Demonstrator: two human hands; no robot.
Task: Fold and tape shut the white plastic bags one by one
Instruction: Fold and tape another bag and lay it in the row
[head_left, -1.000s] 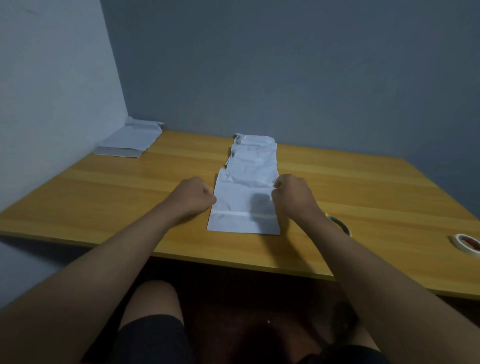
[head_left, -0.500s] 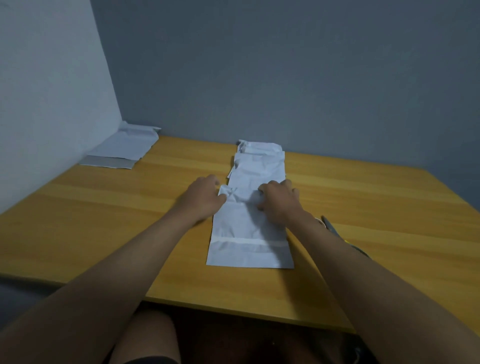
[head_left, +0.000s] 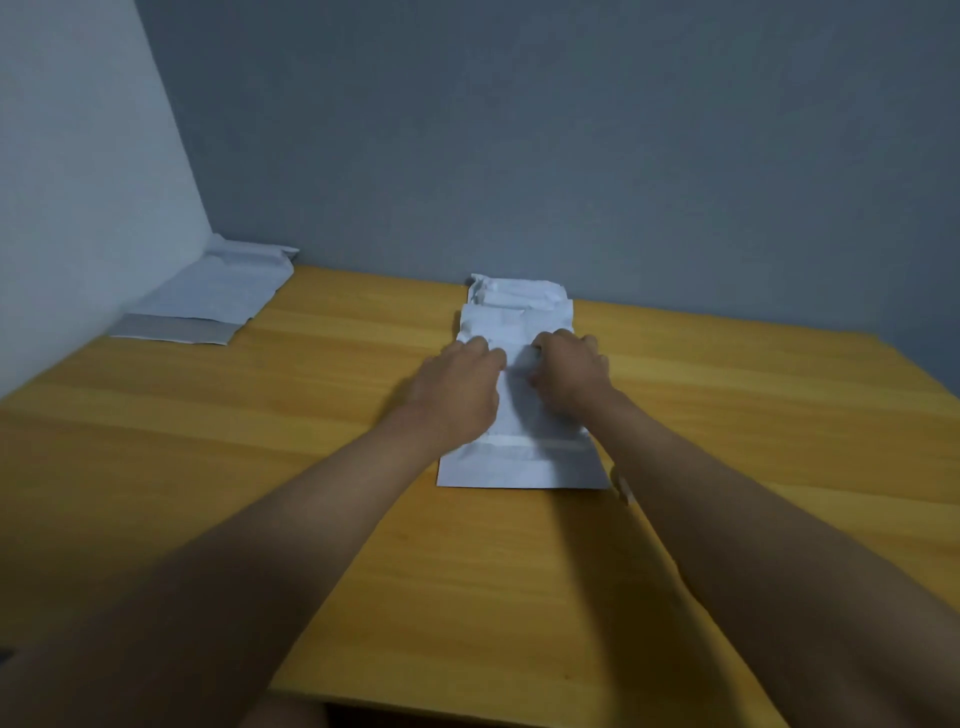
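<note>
A white plastic bag lies flat in the middle of the wooden table, its long side pointing away from me, with a pale strip across its near end. My left hand and my right hand sit side by side on its far end. Their fingers are curled down, and they pinch the crumpled far edge of the bag. Two more white bags lie in a row just beyond it, partly overlapped, reaching almost to the back wall.
A flat pile of white and grey bags lies in the far left corner against the walls. A small pale sliver of some object shows beside my right forearm; the rest is hidden.
Both hands have slid from the bag's sides up to its far end and closer together, onto its far edge. My view has moved forward over the table.
</note>
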